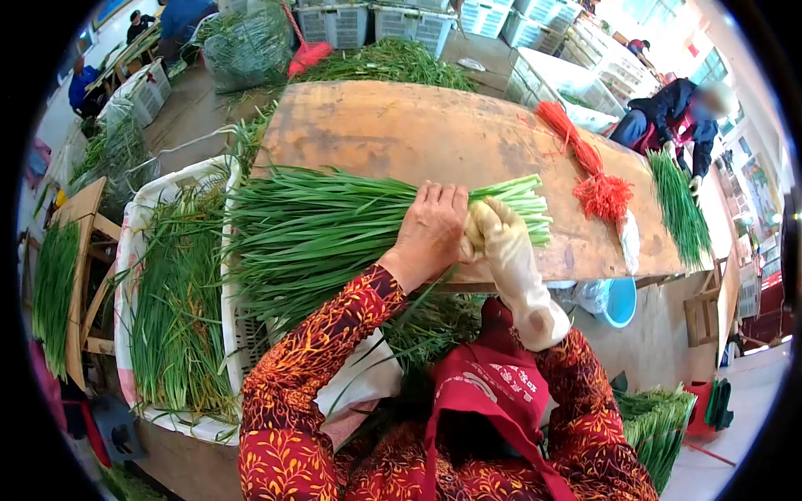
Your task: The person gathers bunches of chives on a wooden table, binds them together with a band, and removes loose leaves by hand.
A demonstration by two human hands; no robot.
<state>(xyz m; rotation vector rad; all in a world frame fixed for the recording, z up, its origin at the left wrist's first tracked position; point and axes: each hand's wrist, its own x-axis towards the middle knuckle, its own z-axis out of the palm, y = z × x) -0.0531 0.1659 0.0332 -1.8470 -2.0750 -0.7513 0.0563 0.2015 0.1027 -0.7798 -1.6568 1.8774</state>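
A thick bunch of garlic chives point(326, 213) lies across the wooden table point(368, 117), its green leaves to the left and pale stem ends to the right. My bare left hand point(434, 221) is wrapped over the bunch near its stems. Right beside it, my gloved right hand point(493, 230) is closed in a fist against the bunch, close to the pale ends. What its fingers pinch is hidden by the glove. A bundle of red ties point(589, 159) lies on the table to the right of both hands.
A white crate point(230, 334) of loose chives stands left of the table. More chives point(393, 65) are heaped beyond its far edge. Across the right end, another person point(668, 121) handles a chive bunch point(677, 204). A blue bucket point(620, 302) sits below the near edge.
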